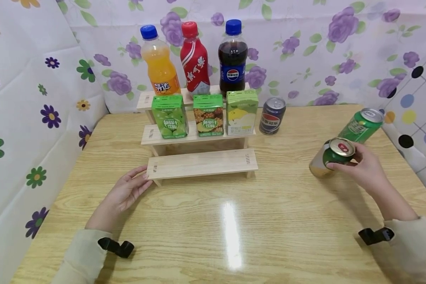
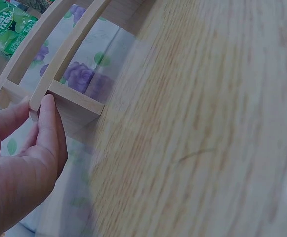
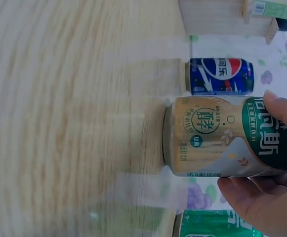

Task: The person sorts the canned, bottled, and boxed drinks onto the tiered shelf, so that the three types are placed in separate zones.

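Note:
My left hand pinches the left end of the lowest step of a three-tier wooden shelf; in the left wrist view the thumb and fingers meet at the board's corner. Over on the right, my right hand grips a gold and green drink can near its top, thumb on one side and fingers on the other. The can's base is at or close to the tabletop; I cannot tell whether it touches. Just behind it stands a green can, partly hidden by the gold one.
The top tier bears an orange soda bottle, a red-wrapped bottle and a cola bottle. Three juice boxes, one a green grape box, line the middle tier. A dark blue Pepsi can stands right of the shelf. Flowered cloth hangs behind.

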Tool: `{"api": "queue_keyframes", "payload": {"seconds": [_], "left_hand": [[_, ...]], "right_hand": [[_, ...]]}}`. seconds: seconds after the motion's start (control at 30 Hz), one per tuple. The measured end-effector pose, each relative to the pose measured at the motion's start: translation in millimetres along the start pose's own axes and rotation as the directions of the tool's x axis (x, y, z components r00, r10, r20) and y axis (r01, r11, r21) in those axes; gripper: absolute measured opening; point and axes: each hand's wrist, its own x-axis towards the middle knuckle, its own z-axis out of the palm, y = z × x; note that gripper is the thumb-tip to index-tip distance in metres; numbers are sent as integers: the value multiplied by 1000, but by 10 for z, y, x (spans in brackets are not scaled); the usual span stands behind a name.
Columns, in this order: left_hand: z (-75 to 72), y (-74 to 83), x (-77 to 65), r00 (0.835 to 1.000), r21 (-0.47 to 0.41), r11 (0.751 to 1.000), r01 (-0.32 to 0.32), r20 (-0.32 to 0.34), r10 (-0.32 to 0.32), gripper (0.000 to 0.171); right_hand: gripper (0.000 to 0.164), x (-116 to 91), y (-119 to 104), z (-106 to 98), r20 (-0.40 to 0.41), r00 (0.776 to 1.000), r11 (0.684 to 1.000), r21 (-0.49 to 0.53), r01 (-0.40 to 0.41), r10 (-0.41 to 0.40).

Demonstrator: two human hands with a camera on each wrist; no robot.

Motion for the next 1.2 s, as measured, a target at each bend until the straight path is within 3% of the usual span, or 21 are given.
{"api": "queue_keyframes", "payload": {"seconds": [0.37,0.63,0.9,1.2], "left_hand": [[-29,8,15,1000,-18,1000,-12,23,13,26],[-13,22,10,1000,-28,1000,-10,20,10,28],[-8,6,18,1000,1,1000,-4,10,4,31],[-5,2,7,1000,4,1000,-2,13,2,28]], "right_hand": [[75,-132,-98,123,39,998,999,-22,45,-44],[65,-241,-178,244,3,997,997,-34,74,-74],[67,-368,-350,401,-22,997,996,-47,69,-71],[72,-476,-631,554,7,995,994,-35,99,-99]]}}
